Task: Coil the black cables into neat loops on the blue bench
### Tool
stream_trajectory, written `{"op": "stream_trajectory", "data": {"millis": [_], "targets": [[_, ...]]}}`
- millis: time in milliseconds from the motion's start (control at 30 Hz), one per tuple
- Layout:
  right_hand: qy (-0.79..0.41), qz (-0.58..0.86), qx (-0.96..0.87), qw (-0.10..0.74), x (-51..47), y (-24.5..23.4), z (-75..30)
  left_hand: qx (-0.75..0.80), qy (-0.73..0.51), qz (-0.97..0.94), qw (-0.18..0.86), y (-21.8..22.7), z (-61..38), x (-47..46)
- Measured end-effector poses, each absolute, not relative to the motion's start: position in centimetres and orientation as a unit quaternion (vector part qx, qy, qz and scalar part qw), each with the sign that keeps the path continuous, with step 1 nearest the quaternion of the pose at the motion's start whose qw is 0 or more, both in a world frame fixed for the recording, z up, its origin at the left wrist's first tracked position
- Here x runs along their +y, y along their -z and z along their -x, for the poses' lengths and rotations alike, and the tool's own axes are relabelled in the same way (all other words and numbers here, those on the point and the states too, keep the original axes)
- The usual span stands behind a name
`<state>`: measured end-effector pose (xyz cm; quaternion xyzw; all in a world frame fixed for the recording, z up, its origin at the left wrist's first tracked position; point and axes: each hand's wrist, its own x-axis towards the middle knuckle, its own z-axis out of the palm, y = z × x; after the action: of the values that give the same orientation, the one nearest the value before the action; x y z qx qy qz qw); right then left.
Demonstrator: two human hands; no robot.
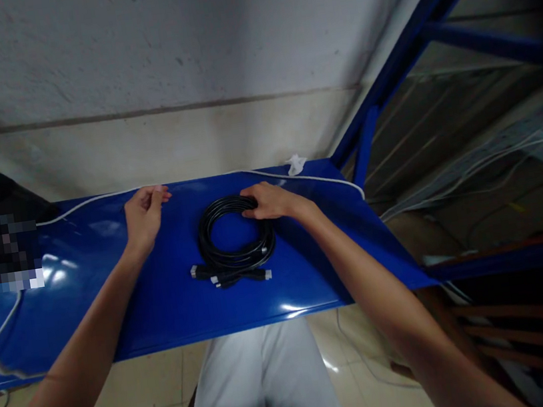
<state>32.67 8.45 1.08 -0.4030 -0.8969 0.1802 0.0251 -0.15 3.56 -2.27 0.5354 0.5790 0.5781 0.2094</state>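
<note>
Black cable coil point(236, 239) on blue tabletop point(165, 306): light, floppy, prob. springs loose. Grip across bundled loops. Right hand point(271, 201) rests curled on coil rim; left hand point(144, 214) half-closed, empty.

Legible text, labels, brands, numbers, signs: none. No readable marking on the blue surface point(174, 298) or coiled black cable point(234, 242).

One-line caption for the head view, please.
Right hand rests on a coiled black cable on a blue table; left hand hovers nearby.
</note>
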Motion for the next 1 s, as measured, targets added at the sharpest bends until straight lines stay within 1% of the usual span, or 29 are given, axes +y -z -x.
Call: {"op": "stream_trajectory", "data": {"millis": [67, 100, 200, 267, 300, 367, 500, 600, 700, 833, 1000], "targets": [[-0.178, 0.418, -0.888, 0.079, 8.9, -0.7, -33.5, 0.583, -0.605, -0.508, 0.192, 2.8, 0.8, 3.5], [-0.183, 0.424, -0.878, 0.123, 9.0, -0.4, -34.0, 0.586, -0.61, -0.5, 0.187, 3.0, 1.1, 3.5], [-0.194, 0.439, -0.822, 0.306, 9.0, 0.5, -35.4, 0.601, -0.611, -0.489, 0.166, 3.0, 1.8, 3.6], [-0.169, 0.456, -0.773, 0.408, 9.1, 1.2, -36.1, 0.61, -0.61, -0.486, 0.138, 2.6, 2.5, 3.7], [-0.15, 0.469, -0.75, 0.441, 9.2, 1.5, -36.3, 0.618, -0.608, -0.484, 0.121, 2.4, 3.0, 3.8], [-0.122, 0.49, -0.72, 0.477, 9.5, 2.2, -36.6, 0.641, -0.596, -0.478, 0.08, 1.9, 4.6, 3.9], [-0.105, 0.5, -0.713, 0.481, 10.0, 3.0, -36.6, 0.67, -0.566, -0.48, 0.006, 1.9, 8.4, 4.1], [-0.109, 0.491, -0.723, 0.474, 10.0, 3.2, -36.4, 0.691, -0.498, -0.523, 0.037, 2.8, 10.1, 4.2], [-0.121, 0.487, -0.737, 0.453, 9.8, 3.2, -36.1, 0.711, -0.413, -0.566, 0.061, 3.6, 9.7, 4.1], [-0.193, 0.442, -0.775, 0.409, 9.4, 3.1, -35.4, 0.696, -0.353, -0.623, 0.053, 3.7, 8.0, 3.7], [-0.278, 0.35, -0.823, 0.351, 8.8, 3.2, -34.3, 0.684, -0.339, -0.645, 0.042, 3.7, 7.8, 3.8]]}}
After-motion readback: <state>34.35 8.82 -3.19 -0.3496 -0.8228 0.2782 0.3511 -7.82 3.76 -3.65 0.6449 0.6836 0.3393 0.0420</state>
